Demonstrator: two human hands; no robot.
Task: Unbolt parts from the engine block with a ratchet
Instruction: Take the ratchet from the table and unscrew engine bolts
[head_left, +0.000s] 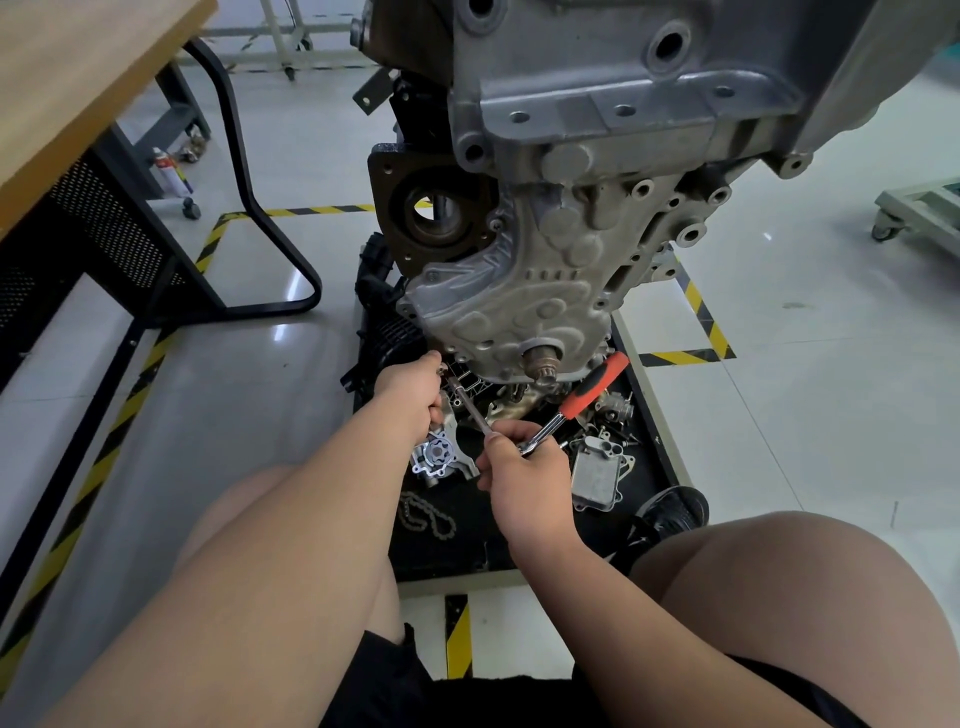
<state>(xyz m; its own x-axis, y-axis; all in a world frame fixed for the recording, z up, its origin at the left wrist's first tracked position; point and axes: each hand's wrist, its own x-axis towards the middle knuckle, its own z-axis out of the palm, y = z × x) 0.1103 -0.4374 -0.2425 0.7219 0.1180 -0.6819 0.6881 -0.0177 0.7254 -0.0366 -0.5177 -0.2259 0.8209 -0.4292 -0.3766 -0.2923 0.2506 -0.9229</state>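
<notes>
A grey aluminium engine block (597, 171) hangs above a black tray (649, 415), its embossed timing cover (498, 312) facing me. My right hand (519, 467) grips the head of a chrome ratchet (550, 428); its orange-and-black handle (597, 387) points up and right. A thin extension bar (470, 408) runs from the ratchet head up-left toward the cover's lower left corner. My left hand (410, 389) is curled at the far end of that bar, fingers by the cover's edge. The socket and bolt are hidden behind the left hand.
Removed parts lie in the tray: a silver pump housing (436, 460), a finned cooler (597, 475), a chain (426, 517) and small loose pieces. A wooden desk with black legs (78, 104) stands at left. Yellow-black floor tape (706, 322) borders the area. My knees frame the bottom.
</notes>
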